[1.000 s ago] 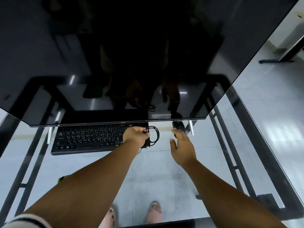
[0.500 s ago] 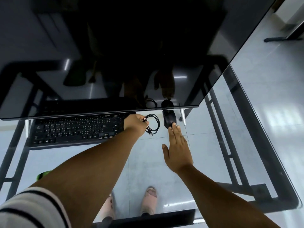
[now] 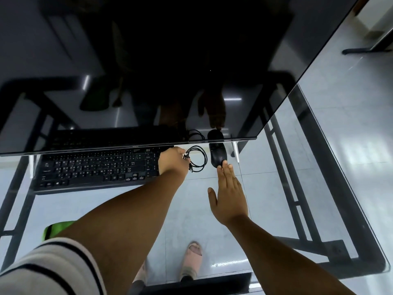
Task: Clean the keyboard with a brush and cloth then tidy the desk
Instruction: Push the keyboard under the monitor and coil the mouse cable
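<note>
A black keyboard [image 3: 95, 169] lies on the glass desk [image 3: 287, 188], partly under the lower edge of a large dark monitor [image 3: 148, 60]. My left hand [image 3: 172, 159] is at the keyboard's right end and grips a coiled black cable [image 3: 197, 159]. To the cable's right sits a black mouse [image 3: 217, 153]. My right hand [image 3: 228, 192] lies flat with straight fingers, its fingertips touching the near end of the mouse. No brush or cloth can be made out.
A green object [image 3: 56, 228] shows at the lower left, partly behind my left arm. Black metal frame bars [image 3: 297, 201] run under the glass top. My feet in sandals [image 3: 192, 260] stand on the tiled floor below.
The view has tilted so the monitor sits higher and the mouse is uncovered. My right hand has flattened, fingertips now on the mouse. My left hand keeps its hold on the cable.
</note>
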The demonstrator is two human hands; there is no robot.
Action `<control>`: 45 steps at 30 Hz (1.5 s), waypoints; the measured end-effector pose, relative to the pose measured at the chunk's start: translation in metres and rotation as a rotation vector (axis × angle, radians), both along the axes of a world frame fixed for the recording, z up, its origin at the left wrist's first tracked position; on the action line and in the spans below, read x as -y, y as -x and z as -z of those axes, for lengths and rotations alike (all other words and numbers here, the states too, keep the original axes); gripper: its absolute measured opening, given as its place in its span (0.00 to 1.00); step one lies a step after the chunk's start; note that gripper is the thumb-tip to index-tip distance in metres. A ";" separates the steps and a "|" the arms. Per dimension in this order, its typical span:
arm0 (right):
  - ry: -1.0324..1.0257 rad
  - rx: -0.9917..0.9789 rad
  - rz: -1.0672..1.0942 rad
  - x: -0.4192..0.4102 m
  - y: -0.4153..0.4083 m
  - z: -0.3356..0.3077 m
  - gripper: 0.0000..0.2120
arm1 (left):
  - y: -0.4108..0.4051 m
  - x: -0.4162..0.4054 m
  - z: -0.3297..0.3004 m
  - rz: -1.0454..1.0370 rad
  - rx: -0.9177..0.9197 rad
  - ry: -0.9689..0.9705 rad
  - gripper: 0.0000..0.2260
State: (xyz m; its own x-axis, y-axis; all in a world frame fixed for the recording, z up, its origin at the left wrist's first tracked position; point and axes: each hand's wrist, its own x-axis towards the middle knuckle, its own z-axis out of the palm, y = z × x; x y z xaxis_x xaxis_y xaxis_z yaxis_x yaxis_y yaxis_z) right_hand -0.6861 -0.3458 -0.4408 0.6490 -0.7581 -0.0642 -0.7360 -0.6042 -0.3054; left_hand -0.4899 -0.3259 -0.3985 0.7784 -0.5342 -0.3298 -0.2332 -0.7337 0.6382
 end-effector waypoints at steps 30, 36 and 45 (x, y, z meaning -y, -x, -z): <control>-0.239 0.274 -0.160 -0.165 -0.102 -0.024 0.21 | -0.108 -0.273 -0.021 -0.096 0.142 0.096 0.17; -0.393 0.061 -0.154 -0.216 -0.138 -0.034 0.13 | -0.137 -0.335 -0.023 -0.163 0.044 -0.075 0.34; -0.520 -0.201 0.014 -0.240 -0.165 -0.048 0.14 | -0.132 -0.351 -0.029 0.048 -0.174 -0.296 0.33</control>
State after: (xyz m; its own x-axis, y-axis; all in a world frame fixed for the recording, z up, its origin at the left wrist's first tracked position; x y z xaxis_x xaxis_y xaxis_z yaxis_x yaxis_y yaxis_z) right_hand -0.5212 -0.1058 -0.3932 0.5755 -0.6019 -0.5536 -0.8174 -0.4009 -0.4138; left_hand -0.3581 0.0255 -0.3700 0.6727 -0.4302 -0.6020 -0.1783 -0.8839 0.4324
